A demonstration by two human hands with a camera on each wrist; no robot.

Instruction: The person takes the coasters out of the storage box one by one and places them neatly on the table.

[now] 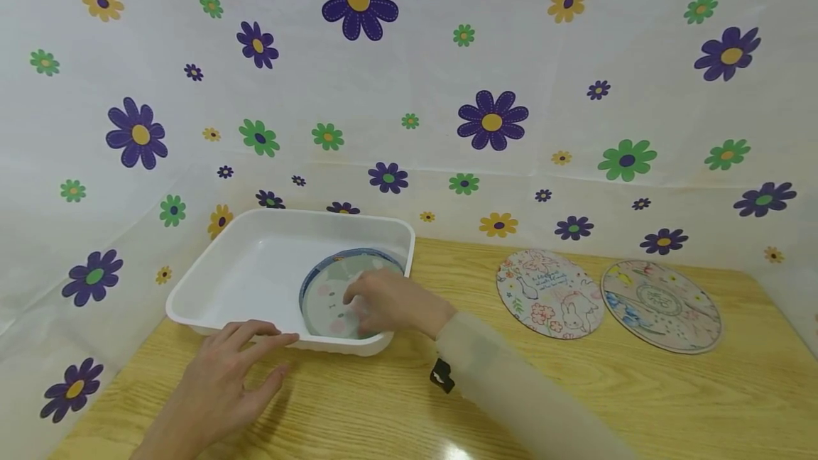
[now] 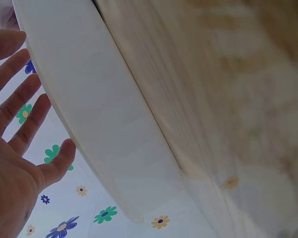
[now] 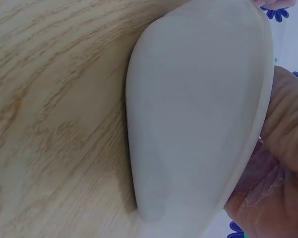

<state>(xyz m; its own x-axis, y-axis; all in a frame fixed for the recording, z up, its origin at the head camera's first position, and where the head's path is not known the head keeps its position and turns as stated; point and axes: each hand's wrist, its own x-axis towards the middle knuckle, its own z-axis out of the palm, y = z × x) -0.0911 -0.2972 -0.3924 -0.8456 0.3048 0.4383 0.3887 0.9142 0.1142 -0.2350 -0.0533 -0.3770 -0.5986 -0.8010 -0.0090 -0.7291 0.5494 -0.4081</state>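
A white plastic tray [image 1: 243,268] stands on the table at the left. Inside it, against the right side, lies a round mat with a pale animal face [image 1: 329,304], over a blue-rimmed round piece [image 1: 309,281]. Over the front right part of the face mat is my right hand [image 1: 386,300], its fingers bent down and its thumb side toward the mat; I cannot tell whether they pinch it. In the right wrist view the tray wall [image 3: 193,109] hides those fingertips. My left hand [image 1: 226,375] rests spread fingertips on the tray's front rim [image 2: 64,126].
Two more round mats lie flat to the right: one with a rabbit and flowers [image 1: 549,294], another with a floral pattern [image 1: 662,306]. A white flower-print sheet [image 1: 409,77] hangs behind and at the sides of the wooden table [image 1: 358,403].
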